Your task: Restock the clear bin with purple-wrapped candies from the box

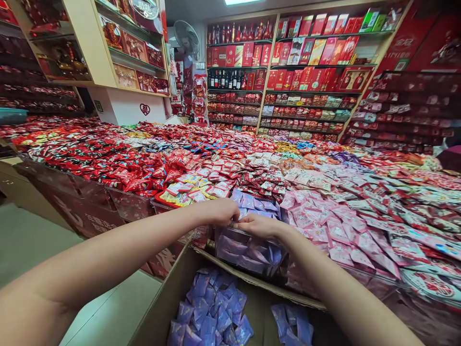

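Note:
Both my hands meet over a clear plastic bin (245, 252) filled with small purple packets (256, 204). My left hand (227, 211) is curled closed at the bin's left front, its fingertips hidden. Beside it, almost touching, my right hand (257, 225) has its fingers bent together at the front rim. What either hand pinches is too small or hidden to make out. Below the bin stands an open cardboard box (259, 288). A large heap of purple packets (212, 307) lies in its left part, and a smaller group (292, 323) in its right.
Pink packets (334, 221) fill the bin to the right. Yellow and white packets (189, 186) and red packets (133, 173) lie to the left. Shelves (261, 108) of boxes and bottles line the back wall. Tiled floor (115, 302) shows at the lower left.

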Available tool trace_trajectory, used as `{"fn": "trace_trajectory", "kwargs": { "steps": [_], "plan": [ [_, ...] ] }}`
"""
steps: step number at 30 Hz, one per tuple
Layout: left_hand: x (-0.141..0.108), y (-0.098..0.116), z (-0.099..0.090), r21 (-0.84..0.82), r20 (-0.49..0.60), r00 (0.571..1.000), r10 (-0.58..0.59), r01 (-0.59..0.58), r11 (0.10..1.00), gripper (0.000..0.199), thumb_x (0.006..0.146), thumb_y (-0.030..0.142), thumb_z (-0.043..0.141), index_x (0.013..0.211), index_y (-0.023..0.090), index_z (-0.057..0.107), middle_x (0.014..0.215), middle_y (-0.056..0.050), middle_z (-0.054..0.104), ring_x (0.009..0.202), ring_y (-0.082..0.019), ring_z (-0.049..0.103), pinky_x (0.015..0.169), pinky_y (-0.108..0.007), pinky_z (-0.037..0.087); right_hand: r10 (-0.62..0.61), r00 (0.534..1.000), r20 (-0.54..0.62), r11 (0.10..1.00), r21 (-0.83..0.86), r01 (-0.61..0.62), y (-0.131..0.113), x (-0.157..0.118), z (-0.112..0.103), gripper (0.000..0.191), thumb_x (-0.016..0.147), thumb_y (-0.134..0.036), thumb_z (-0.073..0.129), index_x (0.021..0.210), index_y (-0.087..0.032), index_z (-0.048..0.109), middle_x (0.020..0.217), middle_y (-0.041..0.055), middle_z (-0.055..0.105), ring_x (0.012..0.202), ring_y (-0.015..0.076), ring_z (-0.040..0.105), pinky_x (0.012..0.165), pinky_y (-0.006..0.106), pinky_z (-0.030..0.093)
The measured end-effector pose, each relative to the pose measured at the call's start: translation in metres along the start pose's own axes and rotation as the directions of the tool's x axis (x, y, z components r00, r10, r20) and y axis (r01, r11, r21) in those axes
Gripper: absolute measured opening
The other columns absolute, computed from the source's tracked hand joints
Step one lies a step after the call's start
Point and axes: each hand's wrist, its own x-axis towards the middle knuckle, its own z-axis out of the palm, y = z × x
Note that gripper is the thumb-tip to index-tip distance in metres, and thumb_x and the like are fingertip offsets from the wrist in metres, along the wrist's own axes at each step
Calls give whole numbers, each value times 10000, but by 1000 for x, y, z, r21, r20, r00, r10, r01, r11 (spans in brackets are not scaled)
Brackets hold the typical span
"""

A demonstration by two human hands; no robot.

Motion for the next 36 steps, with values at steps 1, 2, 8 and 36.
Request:
{"fn": "trace_trajectory", "kwargs": {
  "steps": [1,2,8,36],
  "plan": [
    [1,1,-1,3,11,1000,-3,3,1000,179,505,46,534,498,196,630,407,27,509,415,-108,386,446,-210,270,-2,1000,-5,1000,0,2,-1,0,0,342,699,-485,492,580,-172,422,499,-71,273,441,56,289,428,208,425],
    [2,2,-2,6,17,1000,-6,6,1000,157,505,56,543,470,192,614,389,30,488,403,-105,375,436,-208,267,-4,1000,-9,1000,2,4,-1,-1,0,356,682,-494,508,563,-178,394,493,-75,244,439,56,273,424,209,421],
    [2,7,-5,58,20,999,-28,27,998,254,471,16,556,618,203,645,483,16,545,468,-142,462,456,-215,303,-9,1000,-17,999,-41,8,-4,0,1,376,698,-495,485,533,-182,354,486,-75,233,416,53,262,388,194,366],
    [16,8,-5,263,265,959,-100,27,964,140,542,83,541,619,134,646,558,-56,613,526,-199,546,515,-281,405,-119,989,-87,985,-138,107,-5,-2,-1,307,732,-385,455,530,-173,364,465,-78,239,411,45,205,365,180,193]
  ]
}}
